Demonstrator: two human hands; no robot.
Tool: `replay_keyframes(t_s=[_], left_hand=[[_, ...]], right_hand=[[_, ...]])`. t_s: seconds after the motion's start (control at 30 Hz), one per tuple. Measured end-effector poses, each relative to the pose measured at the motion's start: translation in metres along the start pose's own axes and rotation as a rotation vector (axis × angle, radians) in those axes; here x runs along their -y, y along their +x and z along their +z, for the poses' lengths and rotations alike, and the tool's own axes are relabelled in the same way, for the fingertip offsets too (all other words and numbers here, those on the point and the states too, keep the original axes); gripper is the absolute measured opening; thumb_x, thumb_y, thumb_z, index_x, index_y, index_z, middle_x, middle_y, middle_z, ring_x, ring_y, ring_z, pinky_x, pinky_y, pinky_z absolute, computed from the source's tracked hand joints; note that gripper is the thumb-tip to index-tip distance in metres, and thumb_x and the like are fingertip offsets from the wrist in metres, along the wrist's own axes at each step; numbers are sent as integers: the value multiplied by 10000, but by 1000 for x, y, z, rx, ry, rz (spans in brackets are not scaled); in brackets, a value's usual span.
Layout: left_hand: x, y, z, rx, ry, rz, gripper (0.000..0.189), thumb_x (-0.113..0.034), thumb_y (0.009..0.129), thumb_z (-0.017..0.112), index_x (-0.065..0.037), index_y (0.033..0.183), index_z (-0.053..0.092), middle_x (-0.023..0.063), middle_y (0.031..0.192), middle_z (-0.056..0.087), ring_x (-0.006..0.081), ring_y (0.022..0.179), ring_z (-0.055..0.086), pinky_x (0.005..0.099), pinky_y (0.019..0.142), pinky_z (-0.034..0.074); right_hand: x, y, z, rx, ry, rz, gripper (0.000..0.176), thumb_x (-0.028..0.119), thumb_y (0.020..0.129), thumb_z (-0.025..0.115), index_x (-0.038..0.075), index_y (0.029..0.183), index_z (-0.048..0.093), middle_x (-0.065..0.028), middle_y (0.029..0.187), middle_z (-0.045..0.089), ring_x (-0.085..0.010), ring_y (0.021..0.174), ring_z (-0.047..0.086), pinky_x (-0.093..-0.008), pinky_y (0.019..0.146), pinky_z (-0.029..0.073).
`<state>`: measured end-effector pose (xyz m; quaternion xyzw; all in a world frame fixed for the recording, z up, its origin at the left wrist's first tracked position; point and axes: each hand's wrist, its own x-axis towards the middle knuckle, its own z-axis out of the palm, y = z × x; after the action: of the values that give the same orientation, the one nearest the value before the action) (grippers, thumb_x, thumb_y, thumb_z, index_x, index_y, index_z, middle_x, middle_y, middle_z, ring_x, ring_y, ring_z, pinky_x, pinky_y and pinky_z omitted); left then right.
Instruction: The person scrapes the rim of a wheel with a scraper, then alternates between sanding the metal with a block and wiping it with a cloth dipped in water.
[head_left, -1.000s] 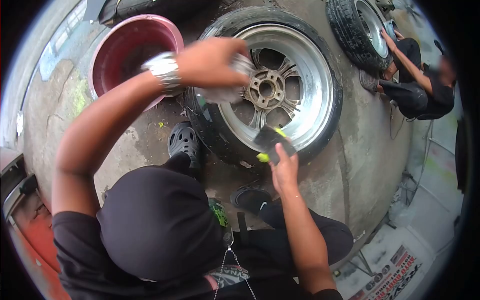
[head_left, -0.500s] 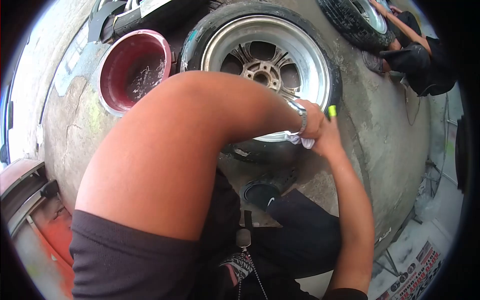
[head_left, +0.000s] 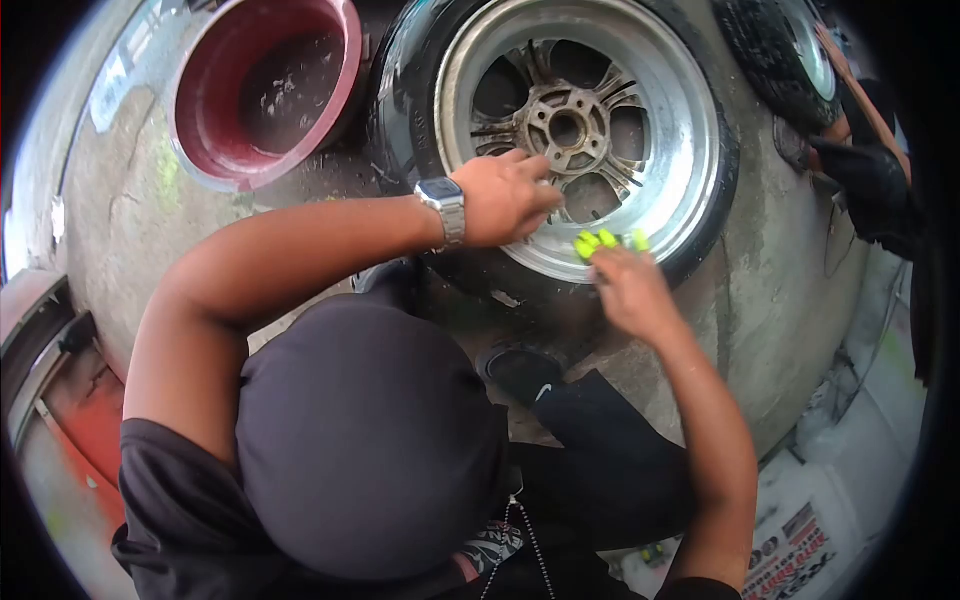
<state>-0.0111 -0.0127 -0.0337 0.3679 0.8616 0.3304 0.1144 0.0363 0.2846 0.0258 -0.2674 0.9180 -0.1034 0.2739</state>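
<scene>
A wheel lies flat before me, its silvery rim [head_left: 665, 205] inside a black tire [head_left: 405, 130]. My left hand [head_left: 505, 198], with a metal-banded watch [head_left: 442, 207] at its wrist, is over the rim's near-left part. Its fingers curl inward, slightly blurred, and what they may hold is hidden. My right hand [head_left: 632, 292] is at the rim's near edge. Bright yellow-green coverings [head_left: 600, 241] sit on several of its fingertips, which point toward the wheel with gaps between them. Nothing shows in this hand.
A dark red basin [head_left: 220, 110] with water and some suds stands left of the wheel. Another tire [head_left: 765, 55] lies at the upper right, with a person's arm [head_left: 865, 95] reaching to it. My dark shoe [head_left: 522, 372] rests close to the near side of the wheel.
My hands were together over a whitish cloth at the rim's near-right edge; now they are apart. The left has moved left, the cloth no longer shows, and my view has tilted down.
</scene>
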Motion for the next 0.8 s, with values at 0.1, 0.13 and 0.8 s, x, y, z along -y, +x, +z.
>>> replay_keyframes(t_s=[0.1,0.13,0.8], left_hand=[[-7,-9,2,-50,61,-24,309,-217,882,735,-172,1187,719,113,1124,596,321,1010,637,442,814,607],[-6,-13,0,-72,45,-12,317,-218,876,737,-172,1189,718,111,1152,593,316,1039,631,446,807,605],[10,-10,10,-107,-109,-35,278,-243,876,753,-113,1120,731,116,1153,625,284,1022,643,414,784,601]], right_hand=[[-51,6,-29,-138,-260,86,286,70,850,607,83,1102,741,-157,1177,750,-336,1204,667,-624,1167,340],[-42,10,-33,-13,-226,196,267,49,852,615,84,1083,746,-166,1179,749,-346,1214,666,-629,1178,337],[31,36,5,175,172,307,252,118,1000,586,13,1202,693,-281,1180,715,-486,1154,655,-566,1082,460]])
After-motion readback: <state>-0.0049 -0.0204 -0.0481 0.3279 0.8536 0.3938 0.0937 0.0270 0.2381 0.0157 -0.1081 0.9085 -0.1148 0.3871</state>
